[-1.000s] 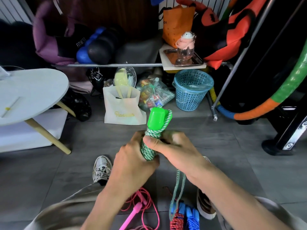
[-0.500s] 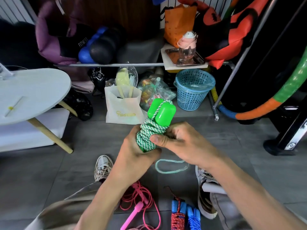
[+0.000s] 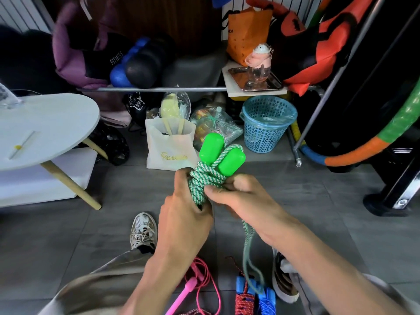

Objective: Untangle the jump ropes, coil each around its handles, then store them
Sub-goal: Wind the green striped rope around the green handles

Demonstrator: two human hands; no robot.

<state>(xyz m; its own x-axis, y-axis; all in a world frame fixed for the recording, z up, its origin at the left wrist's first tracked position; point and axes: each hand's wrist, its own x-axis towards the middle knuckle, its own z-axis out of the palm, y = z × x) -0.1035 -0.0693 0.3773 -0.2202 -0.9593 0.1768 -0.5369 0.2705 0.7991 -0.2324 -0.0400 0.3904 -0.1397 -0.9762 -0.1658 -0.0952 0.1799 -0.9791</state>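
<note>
Both hands, left [image 3: 181,214] and right [image 3: 238,196], gripped the green jump rope [image 3: 204,180]; its loose tail at six o'clock risked unravelling the coil.

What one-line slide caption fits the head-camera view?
Both hands, left hand and right hand, grip the green jump rope coiled round its green handles, a loose tail hanging.

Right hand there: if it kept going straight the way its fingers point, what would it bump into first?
The right hand points leftward at the green-and-white rope coil, which it already holds; just past that is the left hand. Depth is hard to judge.
</note>
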